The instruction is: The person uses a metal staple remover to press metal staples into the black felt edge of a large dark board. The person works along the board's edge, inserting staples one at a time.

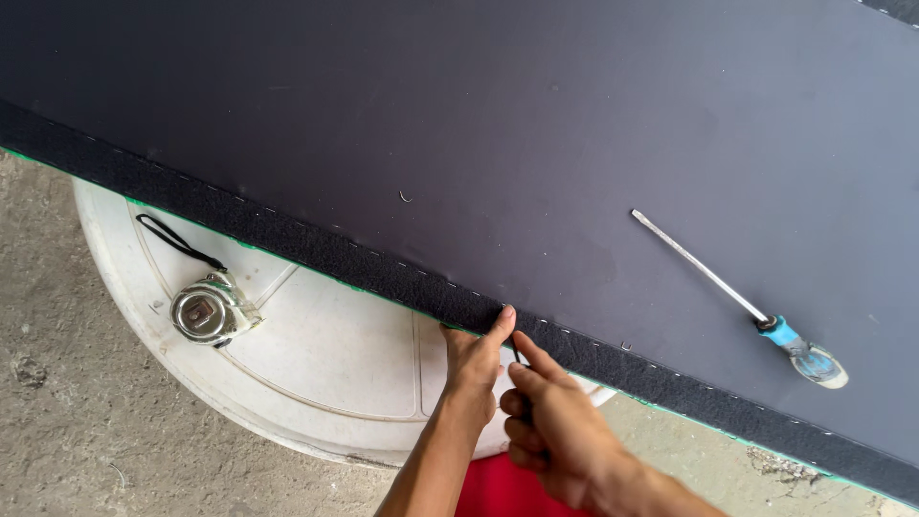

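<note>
The left hand (472, 359) is pinching the fuzzy black strip (402, 280) along the near edge of the dark board (498, 124), thumb pressing on top, fingers curled under and out of sight. The right hand (553, 421) is gripping narrowly around a thin dark tool (517, 356), mostly hidden, its tip touching the strip just beside the left thumb. The board is lying over a white round drum top (335, 383), covering its far half, with a screwdriver (742, 302) well apart.
</note>
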